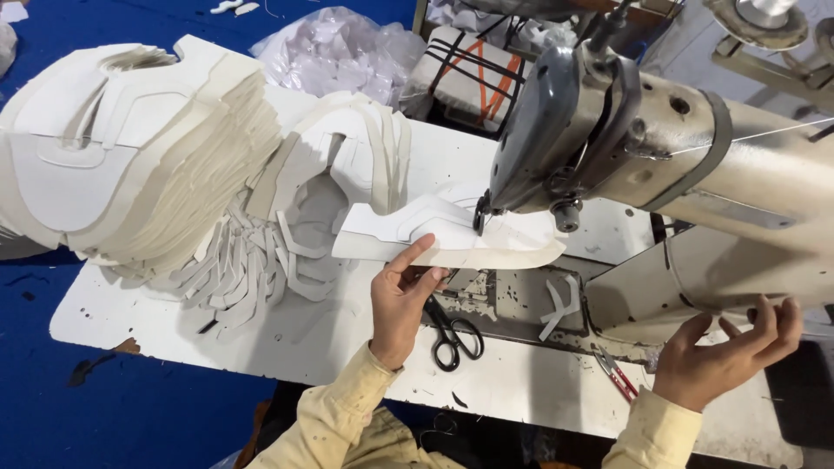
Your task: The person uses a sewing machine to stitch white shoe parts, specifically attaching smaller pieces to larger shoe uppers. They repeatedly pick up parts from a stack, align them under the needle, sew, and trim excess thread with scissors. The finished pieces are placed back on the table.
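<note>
My left hand (401, 300) pinches the near edge of a white cut shoe-upper piece (452, 234) that lies under the head of a cream industrial sewing machine (660, 156). The far end of the piece runs beneath the needle area, which the machine head hides. My right hand (728, 352) hovers with fingers spread by the machine's lower body, at the right, holding nothing. Both sleeves are pale yellow.
A tall stack of white cut pieces (130, 148) fills the left of the white table (174, 330), with loose strips (261, 269) beside it. Black scissors (452, 330) and red-handled snips (617, 373) lie near the front. A plastic bag of scraps (339, 52) sits behind.
</note>
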